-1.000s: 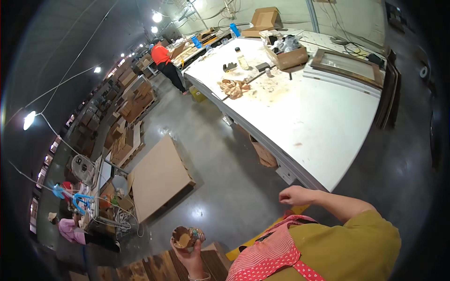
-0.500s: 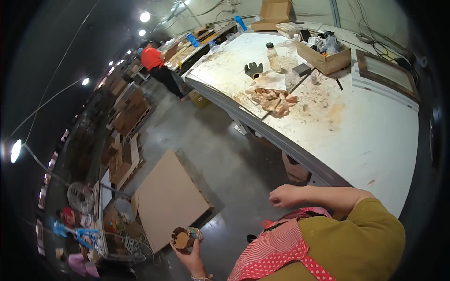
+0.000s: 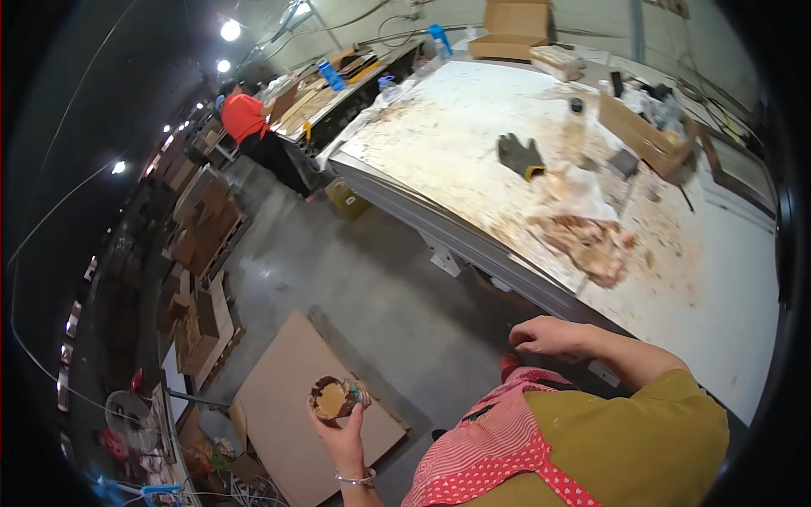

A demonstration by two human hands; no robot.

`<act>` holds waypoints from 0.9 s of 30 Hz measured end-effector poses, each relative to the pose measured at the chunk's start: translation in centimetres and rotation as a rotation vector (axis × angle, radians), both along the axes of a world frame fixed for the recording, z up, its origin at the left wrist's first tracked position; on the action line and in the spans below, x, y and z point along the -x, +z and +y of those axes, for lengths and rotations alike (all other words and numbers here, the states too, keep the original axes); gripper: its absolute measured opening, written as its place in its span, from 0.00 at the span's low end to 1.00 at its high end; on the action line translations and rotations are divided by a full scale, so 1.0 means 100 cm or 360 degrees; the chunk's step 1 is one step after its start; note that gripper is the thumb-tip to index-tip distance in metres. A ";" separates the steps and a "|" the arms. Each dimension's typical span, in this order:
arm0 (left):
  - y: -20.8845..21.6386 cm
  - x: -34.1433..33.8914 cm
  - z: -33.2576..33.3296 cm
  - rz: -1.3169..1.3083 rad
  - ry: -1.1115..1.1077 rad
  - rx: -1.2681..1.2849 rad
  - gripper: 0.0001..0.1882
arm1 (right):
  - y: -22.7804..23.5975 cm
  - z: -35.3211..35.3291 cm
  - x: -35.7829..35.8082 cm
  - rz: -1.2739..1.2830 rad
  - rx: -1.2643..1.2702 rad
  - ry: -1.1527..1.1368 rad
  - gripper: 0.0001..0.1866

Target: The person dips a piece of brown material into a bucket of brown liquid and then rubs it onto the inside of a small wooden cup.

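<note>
My left hand holds up a small round container with a brownish inside and a patterned outer wall, low in the picture over the concrete floor. My right hand hangs in front of my chest with its fingers curled in and nothing visible in them, just short of the front edge of a big white worktable. On that stained tabletop lie a crumpled brown rag, a dark glove and a clear bottle. I wear an olive shirt and a red striped apron.
A flat cardboard sheet lies on the floor below my left hand. An open cardboard box of odds and ends stands on the table's far right. A person in an orange top works at a bench at the back left. Stacked wooden pieces line the left wall.
The view has swung so the table now sits closer and further right. My left hand has lifted the container slightly; my right hand stays curled before my chest.
</note>
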State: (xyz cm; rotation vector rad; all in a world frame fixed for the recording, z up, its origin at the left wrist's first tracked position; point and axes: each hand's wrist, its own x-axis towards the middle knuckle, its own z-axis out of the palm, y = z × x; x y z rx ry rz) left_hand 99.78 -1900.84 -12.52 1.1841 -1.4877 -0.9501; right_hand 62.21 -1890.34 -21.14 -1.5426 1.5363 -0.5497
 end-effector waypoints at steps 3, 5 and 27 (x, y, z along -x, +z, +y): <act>0.003 0.012 -0.074 -0.0002 -0.0023 0.0021 0.37 | -0.004 -0.099 -0.012 0.0004 -0.0007 0.0171 0.14; 0.004 0.014 -0.119 0.0032 -0.0021 -0.0037 0.37 | -0.001 -0.162 -0.027 0.0028 0.0055 0.0330 0.14; -0.031 0.147 -0.665 -0.0336 -0.0958 0.0210 0.38 | -0.009 -0.515 0.003 -0.0015 0.0074 -0.0440 0.10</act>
